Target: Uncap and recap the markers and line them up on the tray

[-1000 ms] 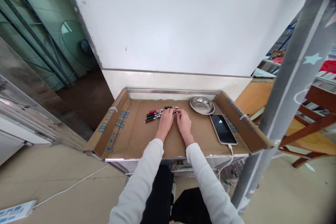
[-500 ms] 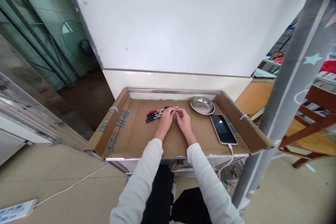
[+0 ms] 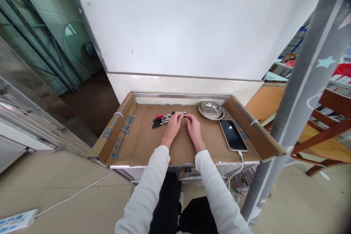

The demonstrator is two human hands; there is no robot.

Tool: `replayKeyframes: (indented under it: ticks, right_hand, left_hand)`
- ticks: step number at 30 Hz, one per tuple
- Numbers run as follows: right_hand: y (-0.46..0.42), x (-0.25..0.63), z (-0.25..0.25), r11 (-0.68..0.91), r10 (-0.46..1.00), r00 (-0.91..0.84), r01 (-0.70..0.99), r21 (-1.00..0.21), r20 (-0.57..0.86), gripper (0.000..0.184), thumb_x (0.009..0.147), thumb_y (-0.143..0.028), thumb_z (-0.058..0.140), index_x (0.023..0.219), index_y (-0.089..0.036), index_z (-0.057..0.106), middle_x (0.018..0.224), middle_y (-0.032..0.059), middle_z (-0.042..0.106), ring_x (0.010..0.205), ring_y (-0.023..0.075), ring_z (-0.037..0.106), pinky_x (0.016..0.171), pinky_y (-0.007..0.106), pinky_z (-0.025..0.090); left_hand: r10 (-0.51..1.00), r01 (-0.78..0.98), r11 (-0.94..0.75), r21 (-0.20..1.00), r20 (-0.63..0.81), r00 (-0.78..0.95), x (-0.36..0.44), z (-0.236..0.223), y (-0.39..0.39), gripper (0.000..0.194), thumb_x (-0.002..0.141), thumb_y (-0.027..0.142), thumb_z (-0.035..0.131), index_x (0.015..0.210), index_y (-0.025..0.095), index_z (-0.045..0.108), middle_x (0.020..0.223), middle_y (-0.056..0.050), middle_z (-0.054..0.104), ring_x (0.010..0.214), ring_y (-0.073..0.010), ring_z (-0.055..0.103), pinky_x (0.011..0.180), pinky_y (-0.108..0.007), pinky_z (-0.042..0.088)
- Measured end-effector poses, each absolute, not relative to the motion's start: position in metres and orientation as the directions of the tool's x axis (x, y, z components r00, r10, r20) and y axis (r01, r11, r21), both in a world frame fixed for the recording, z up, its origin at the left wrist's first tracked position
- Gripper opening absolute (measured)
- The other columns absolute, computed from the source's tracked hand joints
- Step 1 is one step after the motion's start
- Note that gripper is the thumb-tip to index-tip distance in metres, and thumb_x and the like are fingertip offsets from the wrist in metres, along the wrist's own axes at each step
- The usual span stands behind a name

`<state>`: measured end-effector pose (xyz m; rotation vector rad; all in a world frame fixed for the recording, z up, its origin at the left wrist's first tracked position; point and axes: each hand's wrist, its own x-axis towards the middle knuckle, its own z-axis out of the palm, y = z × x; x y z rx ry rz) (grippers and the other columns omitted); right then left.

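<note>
My left hand (image 3: pixel 173 124) and my right hand (image 3: pixel 194 128) meet over the middle of the cardboard-lined table (image 3: pixel 153 150). Both are closed, thumbs and fingertips pinched close together. A small dark bit shows between the fingertips, too little of it to name. Just left of my left hand lie several click pens (image 3: pixel 161 120) side by side, one red and the others black. Behind the fingers a further black pen (image 3: pixel 175 112) lies partly hidden.
A round steel dish (image 3: pixel 211 110) stands at the back right. In front of it lies a phone (image 3: pixel 233 135) with a white cable (image 3: pixel 241 161) plugged in. Folded cardboard walls edge the table's sides. A grey pole (image 3: pixel 285 117) rises at the right.
My right hand's fingers have shifted slightly, and the small dark bit between the fingertips shows a little more. The pens, dish and phone lie as before.
</note>
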<state>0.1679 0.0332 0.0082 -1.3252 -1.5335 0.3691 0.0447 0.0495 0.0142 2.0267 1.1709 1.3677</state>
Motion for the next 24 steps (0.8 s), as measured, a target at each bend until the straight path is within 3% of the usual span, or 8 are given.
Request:
replayKeyframes:
  ticks: [5, 12, 24]
  right_hand:
    - [0.0353, 0.1722, 0.0039, 0.272, 0.848, 0.225, 0.591, -0.759, 0.479, 0.025, 0.088, -0.026, 0.036, 0.102, -0.015, 0.054, 0.101, 0.0105, 0.064, 0.092, 0.0171, 0.060, 0.084, 0.030, 0.045]
    - [0.0368, 0.1700, 0.0003, 0.344, 0.834, 0.169, 0.585, -0.734, 0.525, 0.024, 0.088, -0.026, 0.037, 0.102, -0.017, 0.055, 0.099, 0.0096, 0.064, 0.090, 0.0183, 0.060, 0.082, 0.032, 0.045]
    - [0.0356, 0.1713, 0.0016, 0.298, 0.835, 0.194, 0.627, -0.720, 0.515, 0.025, 0.089, -0.026, 0.035, 0.102, -0.017, 0.055, 0.100, 0.0101, 0.064, 0.090, 0.0191, 0.060, 0.081, 0.032, 0.045]
  left_hand:
    - [0.853, 0.410, -0.494, 0.767, 0.518, 0.060, 0.0439, 0.0140, 0.0505, 0.019, 0.093, 0.030, 0.037, 0.099, 0.019, 0.051, 0.095, -0.005, 0.064, 0.089, -0.0154, 0.060, 0.082, -0.029, 0.045]
    - [0.820, 0.426, -0.554, 0.715, 0.556, 0.135, 0.0450, 0.0100, 0.0541, 0.015, 0.092, 0.027, 0.038, 0.096, 0.020, 0.051, 0.096, -0.005, 0.062, 0.091, -0.0162, 0.058, 0.084, -0.030, 0.045]
    - [0.821, 0.424, -0.556, 0.715, 0.553, 0.145, 0.0448, 0.0125, 0.0518, 0.015, 0.093, 0.026, 0.038, 0.097, 0.020, 0.051, 0.094, -0.004, 0.062, 0.087, -0.0155, 0.058, 0.082, -0.030, 0.045]
